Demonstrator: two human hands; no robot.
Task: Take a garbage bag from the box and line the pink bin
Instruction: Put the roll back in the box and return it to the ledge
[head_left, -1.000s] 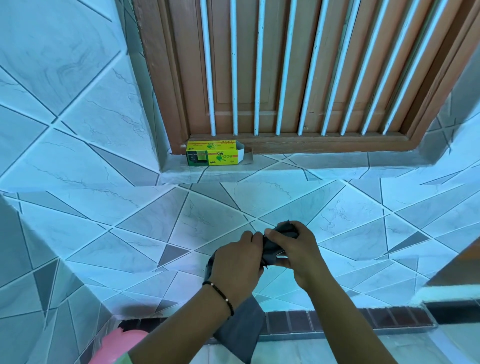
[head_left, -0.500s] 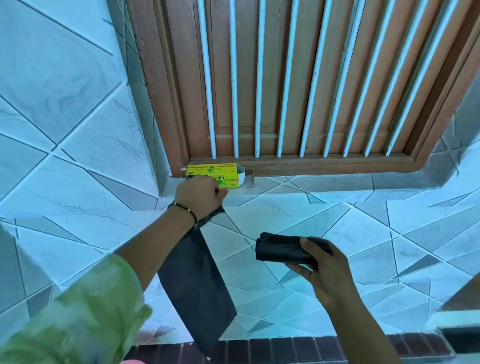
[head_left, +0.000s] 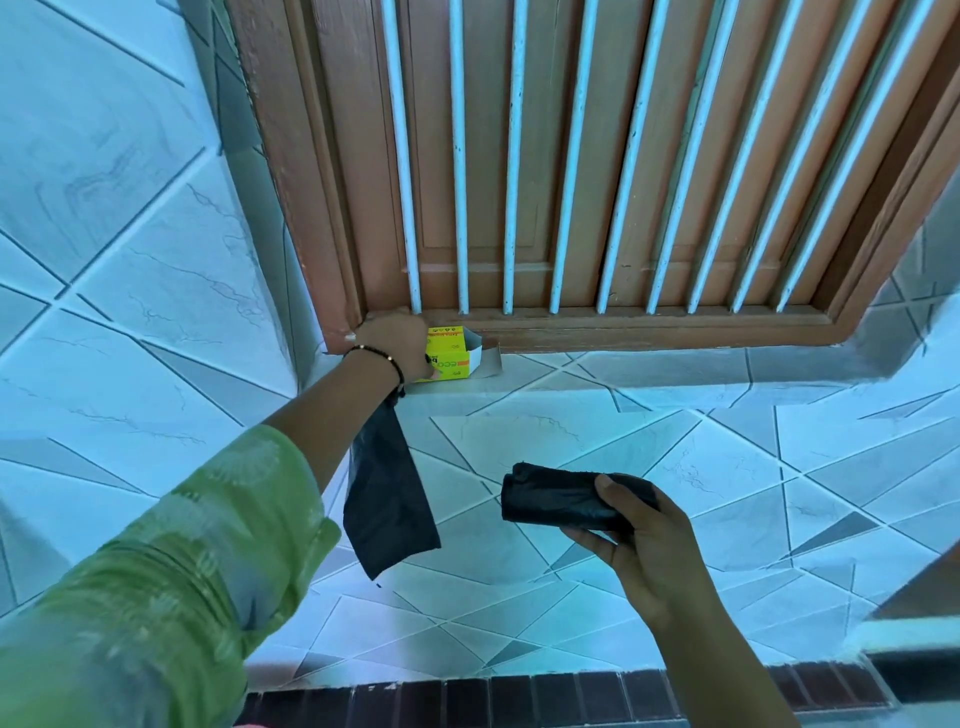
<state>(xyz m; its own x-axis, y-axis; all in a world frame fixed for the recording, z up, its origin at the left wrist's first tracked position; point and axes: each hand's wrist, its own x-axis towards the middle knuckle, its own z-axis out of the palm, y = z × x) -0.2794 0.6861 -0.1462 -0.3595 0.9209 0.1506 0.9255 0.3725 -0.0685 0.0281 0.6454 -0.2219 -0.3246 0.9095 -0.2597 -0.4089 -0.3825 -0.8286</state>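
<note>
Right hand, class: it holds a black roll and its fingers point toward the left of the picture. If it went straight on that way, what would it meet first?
Probably the single black bag hanging from the left hand. The right hand and its roll point at it across a gap, though depth is unclear.

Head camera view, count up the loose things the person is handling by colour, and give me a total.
Black: 2, the flat black plastic garbage bag hanging from the left hand, and the black roll of bags in the right hand.
Yellow: 1, the yellow cardboard box on the tiled ledge, under the left hand.
Total: 3.
</note>
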